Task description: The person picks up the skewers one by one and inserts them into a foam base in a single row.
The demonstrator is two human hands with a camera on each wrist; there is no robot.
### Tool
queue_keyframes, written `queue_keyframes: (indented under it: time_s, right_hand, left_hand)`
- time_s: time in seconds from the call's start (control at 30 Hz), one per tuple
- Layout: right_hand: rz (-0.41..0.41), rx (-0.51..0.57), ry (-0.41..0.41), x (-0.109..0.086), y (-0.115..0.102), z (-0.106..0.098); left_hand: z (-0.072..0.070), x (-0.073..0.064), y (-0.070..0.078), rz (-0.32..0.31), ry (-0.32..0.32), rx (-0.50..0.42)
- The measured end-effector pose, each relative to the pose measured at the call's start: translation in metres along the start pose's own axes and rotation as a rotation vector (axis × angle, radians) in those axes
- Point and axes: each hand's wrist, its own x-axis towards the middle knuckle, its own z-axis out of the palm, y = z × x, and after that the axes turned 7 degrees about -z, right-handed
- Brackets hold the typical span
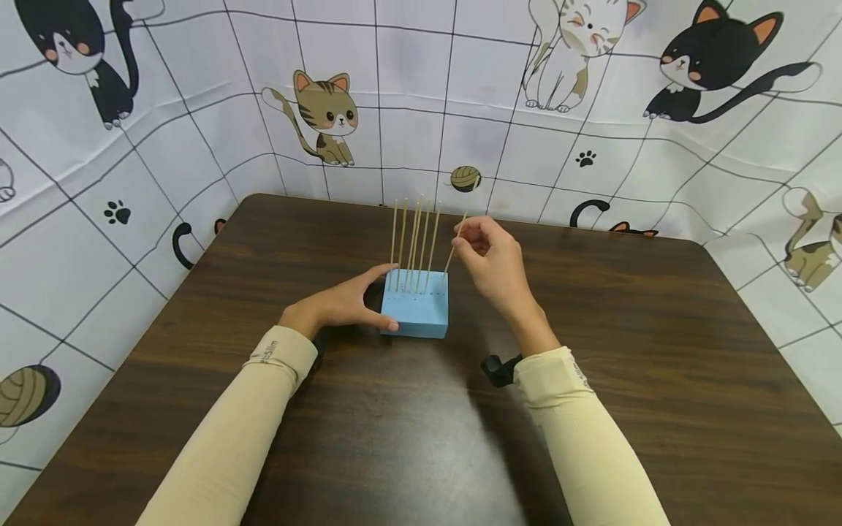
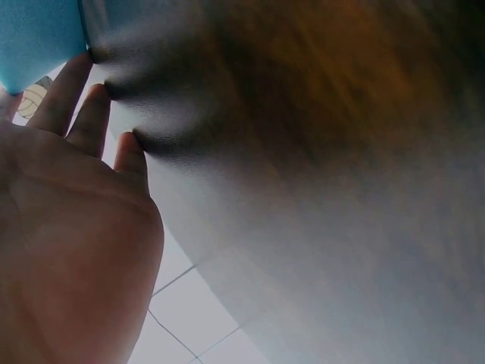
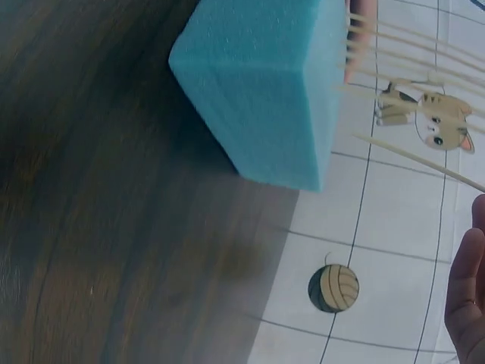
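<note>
A light blue foam block (image 1: 414, 314) sits on the dark wooden table, with several thin wooden skewers (image 1: 434, 234) standing upright in its top. My left hand (image 1: 345, 301) holds the block from the left, thumb at the front and index finger toward the back. In the left wrist view, the other fingers (image 2: 92, 114) reach down near the tabletop. Between thumb and fingertips, my right hand (image 1: 496, 267) pinches one more skewer (image 3: 413, 157), tilted, above the block's right side. Its pointed lower end shows apart from the block in the right wrist view.
The brown wooden table (image 1: 368, 438) extends on all sides of the block. Behind it hangs a white cloth (image 1: 421, 95) with grid lines and cartoon cats. A black strap piece (image 1: 498, 371) juts from the right wrist.
</note>
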Motion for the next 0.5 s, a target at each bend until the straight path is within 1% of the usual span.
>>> queue_keyframes:
  time_s: [0.27,0.5]
  right_hand:
    - [-0.007,0.011,-0.012,0.001,-0.003,0.009]
    - [0.010,0.014,-0.034,0.000,-0.005,0.014]
  left_hand:
    - [0.001,0.001,0.000,0.001,0.000,-0.002]
    - [0.000,0.000,-0.001,-0.003,0.006,-0.003]
